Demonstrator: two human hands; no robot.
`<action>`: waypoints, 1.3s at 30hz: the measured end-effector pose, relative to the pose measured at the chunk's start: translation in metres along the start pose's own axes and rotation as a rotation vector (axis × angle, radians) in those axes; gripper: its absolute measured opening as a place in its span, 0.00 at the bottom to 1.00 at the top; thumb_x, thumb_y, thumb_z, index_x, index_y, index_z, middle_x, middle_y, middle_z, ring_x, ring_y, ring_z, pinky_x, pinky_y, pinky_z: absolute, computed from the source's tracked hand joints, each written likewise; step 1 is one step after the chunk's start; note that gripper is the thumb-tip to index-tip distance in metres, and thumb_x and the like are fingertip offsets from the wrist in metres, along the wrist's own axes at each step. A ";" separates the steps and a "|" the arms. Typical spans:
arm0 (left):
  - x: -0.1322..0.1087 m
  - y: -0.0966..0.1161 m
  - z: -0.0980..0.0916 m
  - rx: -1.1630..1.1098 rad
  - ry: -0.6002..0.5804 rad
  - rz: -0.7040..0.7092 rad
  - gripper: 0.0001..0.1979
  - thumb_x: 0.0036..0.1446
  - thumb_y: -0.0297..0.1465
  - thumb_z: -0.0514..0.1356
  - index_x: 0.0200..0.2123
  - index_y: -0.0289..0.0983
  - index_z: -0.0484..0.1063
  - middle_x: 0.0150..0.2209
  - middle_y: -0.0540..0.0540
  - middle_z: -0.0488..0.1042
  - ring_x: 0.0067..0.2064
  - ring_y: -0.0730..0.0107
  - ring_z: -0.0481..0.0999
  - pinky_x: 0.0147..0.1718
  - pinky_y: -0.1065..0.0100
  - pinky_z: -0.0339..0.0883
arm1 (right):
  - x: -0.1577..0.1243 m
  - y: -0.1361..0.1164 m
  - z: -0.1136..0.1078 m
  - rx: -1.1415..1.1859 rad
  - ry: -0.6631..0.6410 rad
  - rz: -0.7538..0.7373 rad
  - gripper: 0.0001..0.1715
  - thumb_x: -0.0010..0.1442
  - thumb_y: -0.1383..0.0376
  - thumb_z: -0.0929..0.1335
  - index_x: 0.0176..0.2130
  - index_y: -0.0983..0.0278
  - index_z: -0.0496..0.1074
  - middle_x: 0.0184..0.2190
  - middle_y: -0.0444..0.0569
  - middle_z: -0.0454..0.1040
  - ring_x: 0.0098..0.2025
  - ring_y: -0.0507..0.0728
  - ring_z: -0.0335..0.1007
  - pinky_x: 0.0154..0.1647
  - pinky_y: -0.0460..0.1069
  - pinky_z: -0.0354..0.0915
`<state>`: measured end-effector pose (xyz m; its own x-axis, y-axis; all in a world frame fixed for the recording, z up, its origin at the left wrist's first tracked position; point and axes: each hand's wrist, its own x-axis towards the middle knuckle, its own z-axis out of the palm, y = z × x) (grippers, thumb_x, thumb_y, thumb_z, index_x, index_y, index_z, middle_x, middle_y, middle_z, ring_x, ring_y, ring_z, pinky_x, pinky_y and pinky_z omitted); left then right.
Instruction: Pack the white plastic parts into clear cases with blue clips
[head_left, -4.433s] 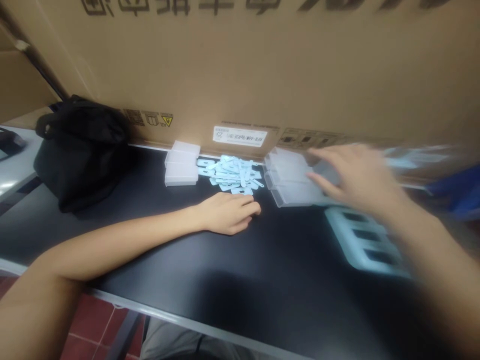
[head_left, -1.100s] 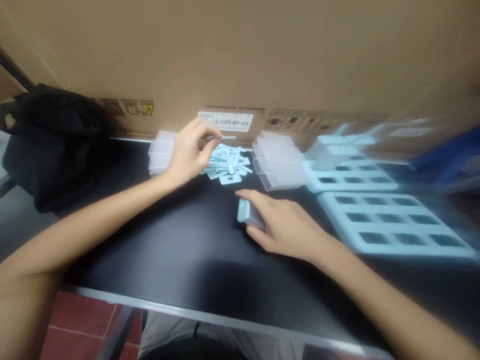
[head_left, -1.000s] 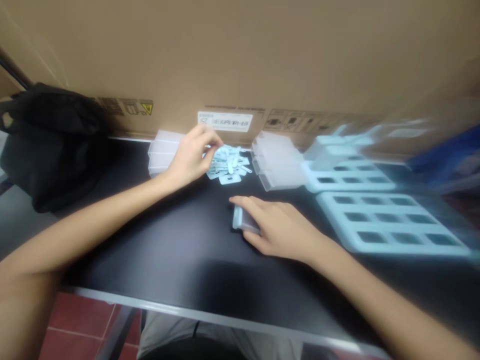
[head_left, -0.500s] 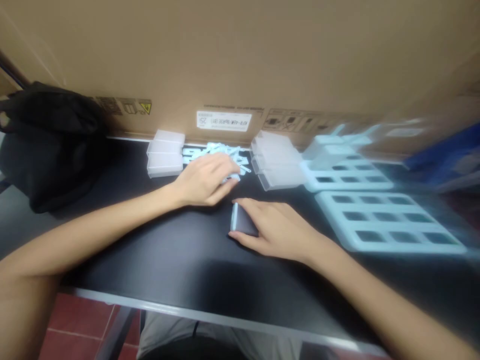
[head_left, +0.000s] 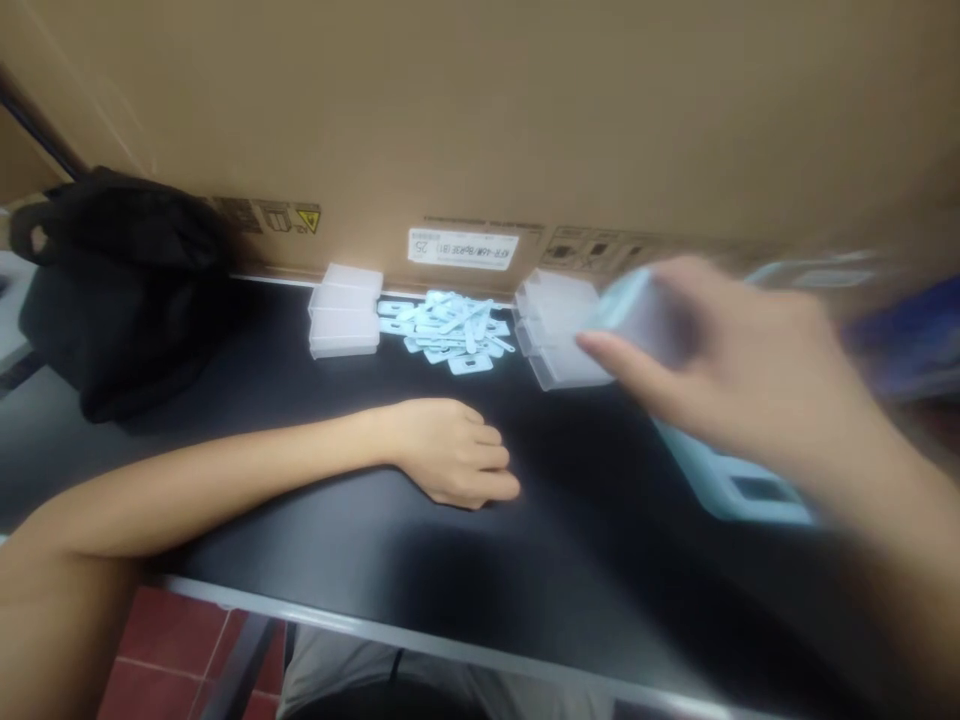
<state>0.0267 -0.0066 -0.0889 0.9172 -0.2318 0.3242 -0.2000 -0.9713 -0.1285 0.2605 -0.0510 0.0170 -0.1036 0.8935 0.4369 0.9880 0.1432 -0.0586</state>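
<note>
My right hand [head_left: 757,370], blurred by motion, grips a small translucent plastic box [head_left: 637,310] with a light-blue edge between thumb and fingers. It is raised in front of the light-blue tray [head_left: 697,480] and covers most of it. On the black table, my left hand [head_left: 457,455] is closed in a fist, back of the hand upward; whatever it may hold is hidden. Beyond that fist lies a pile of flat light-blue plastic pieces [head_left: 457,325]. Clear plastic cases flank the pile: some left cases [head_left: 345,315] and a right stack [head_left: 559,330].
A large cardboard box [head_left: 480,120] stands like a wall along the table's back edge. A black bag [head_left: 127,290] sits at the left. Something blue [head_left: 915,320] shows at the far right. The table's front edge [head_left: 390,630] runs just before my lap.
My right hand has lifted the small box and carried it right, over the trays. My left hand has drawn back from the pile toward me and curled into a fist.
</note>
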 end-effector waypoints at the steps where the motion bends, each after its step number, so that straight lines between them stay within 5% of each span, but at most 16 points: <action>1: -0.001 0.000 0.002 0.035 -0.008 -0.031 0.10 0.68 0.34 0.57 0.33 0.41 0.71 0.26 0.48 0.72 0.28 0.68 0.72 0.25 0.63 0.58 | 0.008 -0.007 0.000 -0.053 -0.054 -0.005 0.35 0.60 0.36 0.61 0.46 0.61 0.70 0.28 0.54 0.74 0.29 0.66 0.71 0.31 0.54 0.58; 5: -0.004 0.001 0.007 0.080 -0.084 -0.139 0.10 0.69 0.36 0.56 0.36 0.40 0.72 0.26 0.47 0.74 0.28 0.65 0.74 0.24 0.62 0.57 | 0.042 -0.035 0.019 -0.183 -0.214 -0.083 0.38 0.63 0.36 0.61 0.52 0.63 0.72 0.33 0.59 0.78 0.35 0.69 0.75 0.32 0.54 0.59; 10: -0.003 0.001 0.007 0.020 -0.188 -0.297 0.08 0.70 0.37 0.55 0.41 0.41 0.72 0.29 0.48 0.78 0.30 0.64 0.77 0.23 0.63 0.55 | 0.073 -0.049 0.054 -0.162 -0.216 -0.164 0.41 0.63 0.36 0.62 0.54 0.66 0.75 0.36 0.61 0.80 0.37 0.69 0.76 0.36 0.56 0.64; 23: -0.004 -0.004 0.001 -0.087 -0.212 -0.305 0.05 0.70 0.36 0.57 0.41 0.41 0.68 0.33 0.49 0.80 0.32 0.64 0.79 0.26 0.63 0.61 | 0.077 -0.058 0.068 -0.096 -0.311 -0.103 0.45 0.65 0.35 0.62 0.61 0.67 0.69 0.41 0.65 0.81 0.43 0.71 0.78 0.41 0.59 0.69; 27: -0.004 -0.004 0.000 -0.109 -0.217 -0.322 0.06 0.71 0.36 0.56 0.40 0.41 0.67 0.34 0.48 0.80 0.34 0.64 0.79 0.26 0.62 0.62 | 0.076 -0.028 0.055 0.066 -0.192 -0.089 0.48 0.64 0.34 0.62 0.64 0.66 0.65 0.45 0.64 0.79 0.44 0.72 0.76 0.44 0.64 0.70; 33: -0.003 -0.004 0.000 -0.127 -0.227 -0.345 0.06 0.71 0.35 0.55 0.41 0.41 0.67 0.34 0.48 0.80 0.34 0.64 0.79 0.25 0.62 0.58 | 0.046 0.054 0.035 0.217 0.153 -0.225 0.45 0.61 0.29 0.62 0.54 0.62 0.71 0.50 0.63 0.73 0.52 0.69 0.72 0.54 0.64 0.69; 39: -0.006 -0.004 0.001 -0.132 -0.215 -0.355 0.06 0.71 0.35 0.54 0.40 0.41 0.67 0.33 0.49 0.79 0.34 0.65 0.78 0.24 0.63 0.56 | 0.005 0.089 0.061 0.384 0.076 -0.248 0.36 0.63 0.36 0.68 0.55 0.60 0.71 0.52 0.59 0.78 0.53 0.67 0.75 0.55 0.60 0.70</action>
<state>0.0229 -0.0009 -0.0913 0.9852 0.1202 0.1220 0.1108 -0.9905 0.0815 0.3414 -0.0076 -0.0405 -0.3085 0.7805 0.5438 0.8185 0.5091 -0.2662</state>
